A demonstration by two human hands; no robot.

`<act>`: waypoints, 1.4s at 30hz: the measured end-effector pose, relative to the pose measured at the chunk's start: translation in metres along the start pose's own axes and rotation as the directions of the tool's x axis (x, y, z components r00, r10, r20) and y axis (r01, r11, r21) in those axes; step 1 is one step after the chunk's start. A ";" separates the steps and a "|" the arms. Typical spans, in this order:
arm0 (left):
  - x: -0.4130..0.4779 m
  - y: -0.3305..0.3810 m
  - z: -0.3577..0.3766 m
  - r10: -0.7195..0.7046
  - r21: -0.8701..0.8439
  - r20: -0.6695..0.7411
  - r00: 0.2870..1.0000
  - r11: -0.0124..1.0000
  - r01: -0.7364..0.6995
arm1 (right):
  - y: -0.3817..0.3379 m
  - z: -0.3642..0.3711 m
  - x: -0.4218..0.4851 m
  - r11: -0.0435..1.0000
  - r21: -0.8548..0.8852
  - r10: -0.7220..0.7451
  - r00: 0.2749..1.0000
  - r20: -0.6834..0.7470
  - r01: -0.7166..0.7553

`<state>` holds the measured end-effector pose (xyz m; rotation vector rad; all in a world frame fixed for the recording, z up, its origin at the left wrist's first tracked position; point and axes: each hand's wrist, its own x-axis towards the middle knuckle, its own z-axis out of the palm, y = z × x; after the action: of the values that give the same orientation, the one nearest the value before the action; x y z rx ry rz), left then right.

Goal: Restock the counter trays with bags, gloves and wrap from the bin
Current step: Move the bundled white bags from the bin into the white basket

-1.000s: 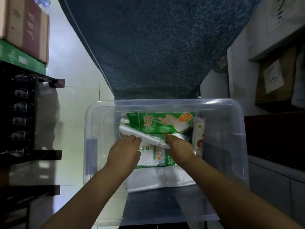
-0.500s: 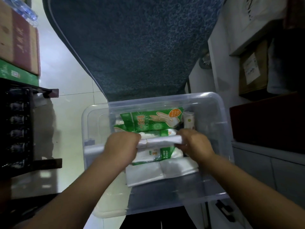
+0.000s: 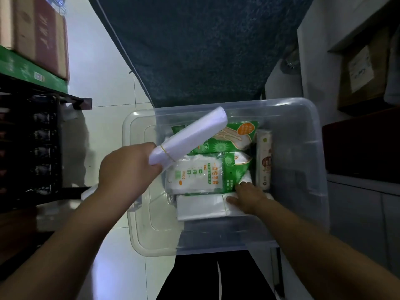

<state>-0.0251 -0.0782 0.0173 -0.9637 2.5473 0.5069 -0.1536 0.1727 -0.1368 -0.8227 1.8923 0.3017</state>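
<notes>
A clear, glossy plastic bin (image 3: 299, 169) with rounded corners sits over pale floor tiles (image 3: 104, 83), its far rim against a dark blue speckled mat (image 3: 194, 50). The left hand (image 3: 127, 167) is curled tight round the near end of a soft white bundle of bags (image 3: 194, 135), cinched by a thin rubber band (image 3: 166, 151) and held slanting above the bin. The right hand (image 3: 249, 197) lies low inside, fingers loosely flat on a folded white stack of bags (image 3: 201, 205), fingertips at the edge of the crinkly green-and-white glove packs (image 3: 207, 173). A slim roll of wrap (image 3: 264, 159) lies beside them. The bin's right side is bare; a dark rack (image 3: 32, 148) stands close on the left.
</notes>
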 end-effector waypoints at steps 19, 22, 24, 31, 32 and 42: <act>-0.055 0.055 -0.068 0.049 -0.165 -0.089 0.995 0.984 -0.063 | -0.009 -0.092 -0.181 0.983 0.175 0.079 0.983 -0.168 -0.049; -0.061 0.079 -0.083 0.081 -0.241 -0.074 0.994 0.966 -0.097 | 0.004 -0.101 -0.240 0.963 0.241 0.218 0.878 -0.426 -0.122; -0.063 0.099 -0.090 0.094 -0.327 -0.074 0.993 0.938 -0.113 | 0.017 -0.102 -0.278 0.923 0.355 0.341 0.748 -0.570 -0.151; -0.086 0.209 -0.118 0.325 -0.488 -0.103 0.940 0.807 -0.333 | 0.071 -0.095 -0.396 0.501 0.843 0.728 0.430 -0.533 0.197; -0.092 0.227 -0.121 0.363 -0.515 -0.100 0.926 0.777 -0.360 | 0.079 -0.090 -0.409 0.459 0.854 0.763 0.385 -0.519 0.244; -0.160 0.435 -0.135 0.750 -0.459 -0.104 0.653 0.547 -0.700 | 0.174 -0.028 -0.511 0.129 0.807 0.959 0.134 -0.248 0.576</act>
<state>-0.2393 0.2539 0.2938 0.1179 2.6805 1.4154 -0.1554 0.4939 0.2973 0.8862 2.6619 -1.7664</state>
